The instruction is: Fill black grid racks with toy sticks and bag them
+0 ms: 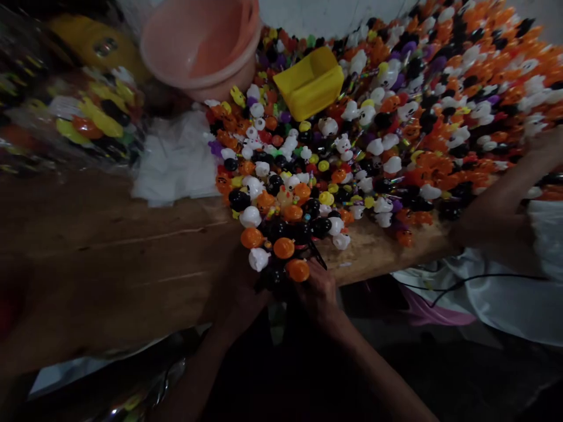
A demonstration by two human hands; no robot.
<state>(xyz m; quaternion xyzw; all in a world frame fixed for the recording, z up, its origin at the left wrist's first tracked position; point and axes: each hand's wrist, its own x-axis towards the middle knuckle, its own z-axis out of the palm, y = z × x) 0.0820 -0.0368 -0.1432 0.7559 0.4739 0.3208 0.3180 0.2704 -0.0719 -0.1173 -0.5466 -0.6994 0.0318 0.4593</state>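
A bunch of small round-headed plastic figures [284,248] in orange, white and black is held upright at the table's front edge, in front of my body. My left hand [244,290] is closed around its lower left side, dark and with most fingers hidden. On the lower right side, my right hand [322,292] is closed against the bunch with its fingers curled. A thin black strip [318,255] sticks out above my right fingers. Whatever lies below the figures' heads is lost in shadow. Just behind the bunch spreads a large pile of similar figures [391,164].
A yellow scoop-like container [310,85] rests on the pile, beside a pink basin [197,73]. Clear plastic bags [173,161] and a filled bag [94,117] lie left on the wooden table [132,246]. Another person's arm [505,181] reaches in from the right. A black cable [479,275] hangs there.
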